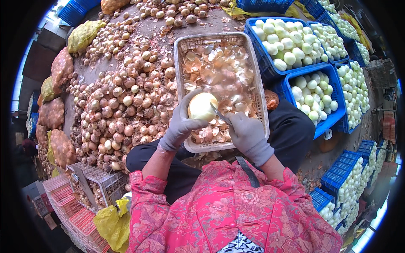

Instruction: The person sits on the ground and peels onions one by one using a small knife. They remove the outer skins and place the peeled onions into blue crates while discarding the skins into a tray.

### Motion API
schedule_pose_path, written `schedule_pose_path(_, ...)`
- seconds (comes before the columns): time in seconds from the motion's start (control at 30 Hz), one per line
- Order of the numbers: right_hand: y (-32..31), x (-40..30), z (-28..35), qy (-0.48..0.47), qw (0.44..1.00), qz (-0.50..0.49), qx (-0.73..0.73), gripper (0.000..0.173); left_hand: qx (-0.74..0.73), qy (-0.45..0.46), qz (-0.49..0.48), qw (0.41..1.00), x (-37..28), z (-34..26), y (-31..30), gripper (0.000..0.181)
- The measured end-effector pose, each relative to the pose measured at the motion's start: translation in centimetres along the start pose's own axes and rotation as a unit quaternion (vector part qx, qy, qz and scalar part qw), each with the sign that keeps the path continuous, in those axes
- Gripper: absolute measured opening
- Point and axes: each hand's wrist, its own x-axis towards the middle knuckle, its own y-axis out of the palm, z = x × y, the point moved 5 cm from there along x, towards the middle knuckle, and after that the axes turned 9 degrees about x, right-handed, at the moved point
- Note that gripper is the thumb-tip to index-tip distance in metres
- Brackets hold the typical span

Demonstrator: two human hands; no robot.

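My left hand (182,125), in a grey glove, is closed around a large pale onion (202,107) with most of its dry skin off. My right hand (246,134), gloved alike, grips a small knife (221,114), whose blade touches or nearly touches the onion's right side. Both hands are over the near half of a whitish plastic crate (264,121) that holds many loose brown onion skins (218,72). The knife's handle is mostly hidden in my right fingers.
A large heap of unpeeled onions (117,107) lies to the left, with filled mesh sacks (61,68) beyond it. At the right stand blue crates (340,110) of peeled onions (311,91). Red and pink crates (84,221) and a yellow mesh bag (114,226) are at the lower left.
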Motion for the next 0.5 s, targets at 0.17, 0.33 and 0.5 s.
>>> schedule_pose_path(0.17, 1.9, -1.2, -1.1, 0.136, 0.953, -0.018, 0.269, 0.024, -0.078, -0.034, 0.02, 0.996, 0.1, 0.9, 0.6, 0.087)
schedule_pose_path(0.33, 1.5, -1.7, -3.4, 0.364, 0.763, -0.02, 0.533, 0.031, -0.114, -0.041, 0.031, 0.992, -0.2, 0.5, 1.2, 0.089)
schedule_pose_path(0.5, -0.6, 1.0, -2.2, 0.292, 0.826, -0.042, 0.48, 0.038, -0.112, -0.037, 0.057, 0.991, -0.1, 0.9, 1.2, 0.09)
